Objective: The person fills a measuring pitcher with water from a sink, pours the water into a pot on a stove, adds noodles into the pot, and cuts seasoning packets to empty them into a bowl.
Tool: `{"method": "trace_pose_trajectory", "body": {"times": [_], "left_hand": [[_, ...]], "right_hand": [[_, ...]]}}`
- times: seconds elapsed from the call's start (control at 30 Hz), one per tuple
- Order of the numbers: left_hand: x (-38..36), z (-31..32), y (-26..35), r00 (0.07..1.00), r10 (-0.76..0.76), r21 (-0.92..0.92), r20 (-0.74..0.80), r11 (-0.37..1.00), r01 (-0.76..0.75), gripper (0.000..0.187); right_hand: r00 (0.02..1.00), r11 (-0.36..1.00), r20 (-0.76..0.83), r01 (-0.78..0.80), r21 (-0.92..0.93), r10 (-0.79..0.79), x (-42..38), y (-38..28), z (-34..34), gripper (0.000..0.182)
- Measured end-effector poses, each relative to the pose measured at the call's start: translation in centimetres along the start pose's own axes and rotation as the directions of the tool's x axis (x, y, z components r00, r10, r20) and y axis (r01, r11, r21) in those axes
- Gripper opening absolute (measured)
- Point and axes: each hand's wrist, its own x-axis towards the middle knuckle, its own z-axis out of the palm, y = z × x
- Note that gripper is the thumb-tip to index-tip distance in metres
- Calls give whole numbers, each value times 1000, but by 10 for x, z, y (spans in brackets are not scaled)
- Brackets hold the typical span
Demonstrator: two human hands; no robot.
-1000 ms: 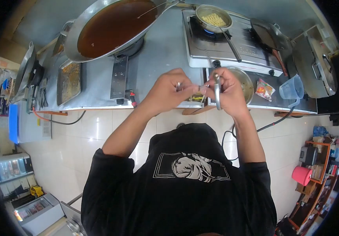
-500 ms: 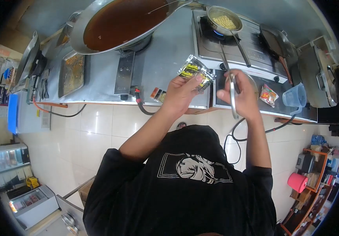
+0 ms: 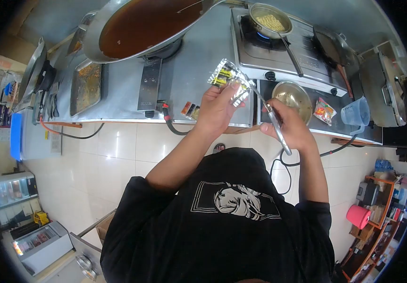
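My left hand (image 3: pixel 218 106) pinches a shiny silver seasoning sachet (image 3: pixel 226 78) with yellow and black print, held above the counter's front edge. In my right hand (image 3: pixel 290 125) is a pair of long metal scissors (image 3: pixel 273 118), pointing up and to the left. Their tips overlap the sachet's right edge. Behind the right hand sits a round metal bowl (image 3: pixel 294 96), partly covered by the fingers. A second small packet (image 3: pixel 190 111) lies on the counter left of my left hand.
Noodles sit in a long-handled pot (image 3: pixel 288 22) over a lit blue flame on the gas stove (image 3: pixel 260 59). A large wok (image 3: pixel 92 45) of brown liquid stands at back left. To the right are a red-and-white packet (image 3: pixel 324 111), a clear plastic jug (image 3: pixel 355 113) and a dark pan (image 3: pixel 330 45).
The scissors have swung from nearly upright to a leftward slant, their tips now at the sachet. My right hand has turned and lowered slightly, uncovering more of the metal bowl.
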Motion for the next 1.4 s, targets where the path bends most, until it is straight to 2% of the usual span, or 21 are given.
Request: {"method": "trace_pose_trajectory", "body": {"times": [0.07, 0.17, 0.3, 0.47, 0.6, 0.67, 0.87, 0.97, 1.07, 1.2, 1.4], "left_hand": [[0, 1, 2, 999, 4, -34, -36, 999, -5, 12], [3, -2, 1, 999, 17, -32, 37, 999, -16, 12], [0, -2, -3, 1000, 8, -3, 31, 1000, -7, 11], [-2, -8, -8, 997, 10, -13, 82, 1000, -9, 11], [-2, -11, -11, 998, -3, -11, 64, 1000, 4, 11], [-1, -15, -14, 997, -8, 3, 72, 1000, 7, 12], [-2, -20, -13, 987, -124, -22, 98, 992, 126, 16], [0, -24, -16, 989, -120, -97, 86, 987, 128, 18], [2, -20, -21, 993, -76, -84, 93, 993, 84, 18], [4, -26, -29, 986, -116, -103, 124, 986, 129, 18], [7, -41, -32, 960, -241, -168, 140, 950, 263, 16]], "right_hand": [[1000, 1000, 0, -13, -2, 13, -1, 2, 0, 62], [1000, 1000, 24, 14, 26, -15, 1, 5, 3, 63], [1000, 999, 13, 18, 47, -19, 3, 1, 7, 63], [999, 999, 26, -33, 20, 32, 3, 6, 6, 63], [998, 997, 23, -64, -37, 65, 1, 3, 4, 65], [999, 997, 17, -47, -60, 48, 0, 5, 4, 59], [1000, 993, -1, 12, -115, -13, -3, 14, 2, 57], [1000, 990, 1, 1, -141, -1, -3, 14, 2, 58], [1000, 983, -8, -25, -180, 24, -1, 6, 4, 58], [999, 977, -41, 1, -211, -10, 5, 7, 10, 61], [996, 963, 6, -89, -254, 93, 17, 16, 18, 61]]}}
